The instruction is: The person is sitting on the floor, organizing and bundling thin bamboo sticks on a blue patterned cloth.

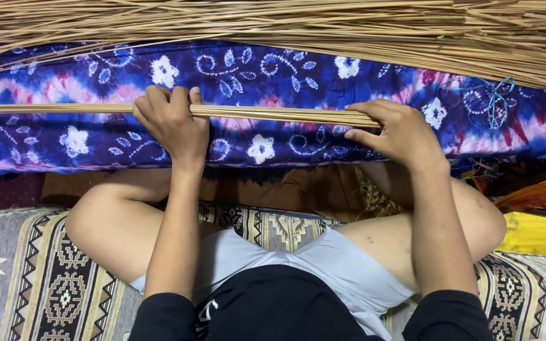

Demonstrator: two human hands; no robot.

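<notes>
Clearly your left hand and right hand, fingers curled around the thin bundle of sticks lying across the patterned cloth, hold something light, stiff yet snappable, best gripped mid-length.

Two hands, one held stick bundle, one loose stick pile

A blue-and-purple flowered cushion carries the reeds.

A big loose pile of thin tan sticks lies along its far edge; a slimmer bundle of sticks stretches across its middle, and a patterned woven mat covers the floor in front.
</notes>
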